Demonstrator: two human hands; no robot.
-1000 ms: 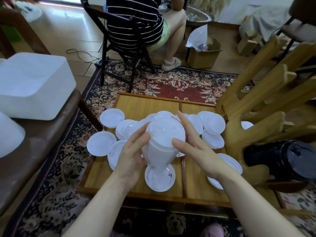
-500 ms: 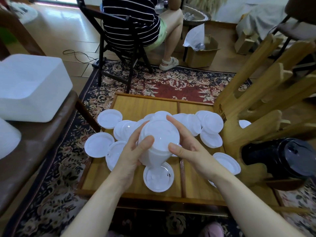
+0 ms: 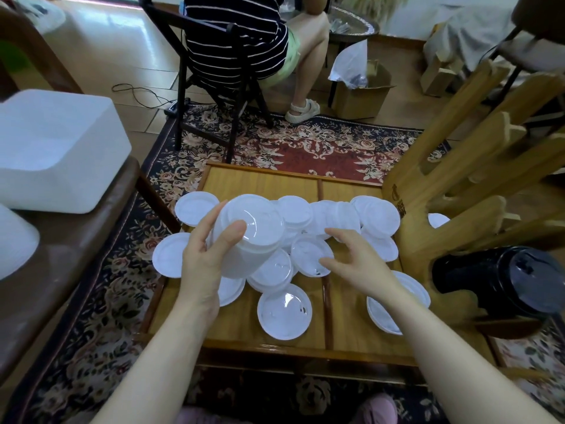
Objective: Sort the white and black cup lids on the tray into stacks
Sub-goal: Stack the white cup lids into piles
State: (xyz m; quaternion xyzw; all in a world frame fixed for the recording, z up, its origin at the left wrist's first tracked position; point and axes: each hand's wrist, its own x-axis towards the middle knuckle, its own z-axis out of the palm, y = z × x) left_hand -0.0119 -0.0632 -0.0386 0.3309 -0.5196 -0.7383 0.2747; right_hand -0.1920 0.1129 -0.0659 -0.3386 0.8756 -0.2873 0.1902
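Note:
My left hand (image 3: 205, 258) grips a tall stack of white lids (image 3: 248, 237), tilted and lifted above the wooden tray (image 3: 266, 182). My right hand (image 3: 351, 264) hovers beside it with loosely spread fingers over a loose white lid (image 3: 308, 255), holding nothing. Several more white lids lie scattered across the tray, one near the front (image 3: 284, 312) and one under my right wrist (image 3: 412, 289). A stack of black lids (image 3: 504, 280) lies on its side off the tray, at the right.
An upturned wooden stool (image 3: 452, 191) crowds the tray's right side. A dark bench (image 3: 61, 240) with a white foam box (image 3: 55, 148) stands at the left. A person sits on a black chair (image 3: 195, 71) beyond the patterned rug (image 3: 305, 148).
My right hand has let go of the white stack and dropped toward the loose lids. My left hand has carried the stack to the left and tilted it.

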